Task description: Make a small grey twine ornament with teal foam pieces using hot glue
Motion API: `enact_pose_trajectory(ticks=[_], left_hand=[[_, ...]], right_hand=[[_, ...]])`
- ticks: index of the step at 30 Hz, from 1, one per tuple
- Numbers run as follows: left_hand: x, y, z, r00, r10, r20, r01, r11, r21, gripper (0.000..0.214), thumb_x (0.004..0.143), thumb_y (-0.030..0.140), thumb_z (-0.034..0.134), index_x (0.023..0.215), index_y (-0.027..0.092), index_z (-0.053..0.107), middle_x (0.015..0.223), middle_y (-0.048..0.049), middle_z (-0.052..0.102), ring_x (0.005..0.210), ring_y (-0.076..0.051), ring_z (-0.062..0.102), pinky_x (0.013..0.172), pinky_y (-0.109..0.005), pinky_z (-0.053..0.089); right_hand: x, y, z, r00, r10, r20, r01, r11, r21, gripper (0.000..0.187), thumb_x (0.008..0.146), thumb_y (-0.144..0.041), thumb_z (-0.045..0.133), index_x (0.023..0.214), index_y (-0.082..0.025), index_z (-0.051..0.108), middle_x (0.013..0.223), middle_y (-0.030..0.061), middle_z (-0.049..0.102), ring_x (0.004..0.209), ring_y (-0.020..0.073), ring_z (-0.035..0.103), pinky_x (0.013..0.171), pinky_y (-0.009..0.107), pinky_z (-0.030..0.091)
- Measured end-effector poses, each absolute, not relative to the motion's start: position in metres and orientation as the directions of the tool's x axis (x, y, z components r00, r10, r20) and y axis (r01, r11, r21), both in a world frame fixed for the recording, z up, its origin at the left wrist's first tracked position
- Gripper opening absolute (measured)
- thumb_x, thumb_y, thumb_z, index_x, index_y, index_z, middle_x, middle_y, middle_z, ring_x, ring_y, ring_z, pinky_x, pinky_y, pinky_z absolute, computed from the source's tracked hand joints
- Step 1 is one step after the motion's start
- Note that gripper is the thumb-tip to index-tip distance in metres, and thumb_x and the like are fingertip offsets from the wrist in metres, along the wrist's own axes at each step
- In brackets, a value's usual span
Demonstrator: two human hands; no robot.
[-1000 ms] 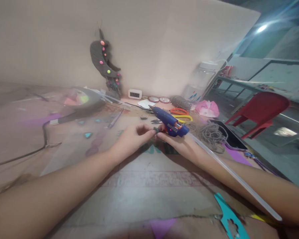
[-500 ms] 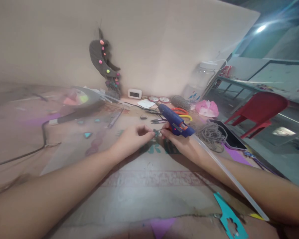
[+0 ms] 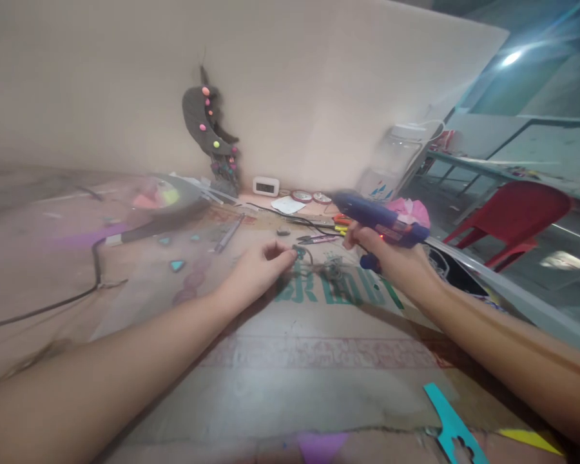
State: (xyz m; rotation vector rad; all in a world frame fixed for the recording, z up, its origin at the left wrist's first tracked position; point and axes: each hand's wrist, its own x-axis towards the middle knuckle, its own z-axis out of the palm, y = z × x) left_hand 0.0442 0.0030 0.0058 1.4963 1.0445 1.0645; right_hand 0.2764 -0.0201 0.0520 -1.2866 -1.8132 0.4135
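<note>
My left hand is closed in a pinch over the middle of the cardboard. Between thumb and fingertips sits a small teal piece; its exact shape is too small to make out. A short grey cord curves out beside it. Further right, my right hand is wrapped round the handle of a blue hot glue gun. The gun's nozzle points left and away from me, above the table, and a red light glows on it. A long translucent glue stick trails from its back.
Scissors, pliers and tape rolls lie behind my hands, near a white digital clock. A crescent ornament hangs on the wall. Teal triangles and a black cable are at left; a teal cutout lies front right.
My right hand has moved right with the glue gun, away from the left hand, and now grips its handle. My left hand keeps its pinch. The view has shifted slightly.
</note>
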Motion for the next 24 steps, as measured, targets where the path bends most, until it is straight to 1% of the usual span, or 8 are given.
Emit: enact_pose_trajectory(ticks=[2,5,7,10,14,21,24], left_hand=[[0.043,0.004,0.005,0.223,0.968,0.114,0.076,-0.134,0.988,0.022,0.078,0.036,0.062,0.067,0.019,0.055,0.064,0.0026,0.055,0.064,-0.013,0.052,0.066,-0.027,0.040],[0.041,0.006,0.002,0.190,0.973,0.128,0.108,-0.151,0.983,0.021,0.079,0.036,0.061,0.070,0.019,0.056,0.067,0.0023,0.056,0.066,-0.013,0.052,0.068,-0.027,0.040],[0.040,0.008,-0.002,0.179,0.973,0.146,0.131,-0.170,0.977,0.020,0.081,0.037,0.060,0.072,0.019,0.057,0.069,0.0021,0.057,0.068,-0.013,0.052,0.070,-0.028,0.040],[0.039,0.009,-0.004,0.174,0.972,0.155,0.151,-0.182,0.972,0.021,0.083,0.038,0.059,0.074,0.020,0.058,0.072,0.0019,0.059,0.069,-0.014,0.052,0.070,-0.028,0.040],[0.039,0.007,-0.002,0.172,0.972,0.163,0.192,-0.195,0.962,0.021,0.083,0.038,0.059,0.073,0.020,0.058,0.074,0.0010,0.060,0.070,-0.015,0.052,0.069,-0.029,0.038],[0.041,0.004,0.004,0.171,0.972,0.164,0.213,-0.199,0.957,0.020,0.082,0.037,0.058,0.071,0.020,0.056,0.071,0.0007,0.059,0.070,-0.016,0.053,0.070,-0.030,0.038],[0.042,0.003,0.005,0.175,0.971,0.166,0.213,-0.202,0.956,0.020,0.082,0.037,0.058,0.070,0.020,0.056,0.070,0.0008,0.058,0.070,-0.016,0.053,0.070,-0.030,0.039]], right_hand=[[0.279,-0.024,0.052,-0.196,0.878,0.438,0.585,0.463,-0.666,0.038,0.092,-0.056,0.055,0.078,-0.022,0.067,0.081,0.0045,0.070,0.084,0.0231,0.068,0.083,0.038,0.055],[0.276,-0.028,0.046,-0.309,0.867,0.391,0.599,0.497,-0.629,0.032,0.090,-0.052,0.060,0.081,-0.023,0.071,0.084,0.0042,0.072,0.085,0.0236,0.068,0.080,0.037,0.055],[0.275,-0.028,0.042,-0.342,0.867,0.361,0.613,0.498,-0.614,0.032,0.089,-0.052,0.061,0.078,-0.023,0.071,0.081,0.0039,0.072,0.078,0.0223,0.067,0.074,0.035,0.055],[0.274,-0.025,0.037,-0.333,0.881,0.337,0.614,0.474,-0.632,0.035,0.088,-0.051,0.062,0.070,-0.021,0.067,0.071,0.0036,0.069,0.065,0.0188,0.063,0.064,0.032,0.054],[0.273,-0.025,0.034,-0.300,0.905,0.303,0.631,0.426,-0.648,0.034,0.085,-0.048,0.065,0.065,-0.021,0.063,0.062,0.0023,0.066,0.057,0.0168,0.061,0.057,0.029,0.051],[0.269,-0.028,0.036,-0.256,0.934,0.250,0.674,0.358,-0.646,0.035,0.085,-0.047,0.064,0.063,-0.020,0.062,0.061,0.0038,0.066,0.056,0.0178,0.062,0.052,0.028,0.050],[0.267,-0.029,0.038,-0.263,0.933,0.244,0.678,0.359,-0.642,0.035,0.084,-0.047,0.062,0.061,-0.021,0.060,0.060,0.0035,0.065,0.056,0.0178,0.062,0.052,0.028,0.050]])
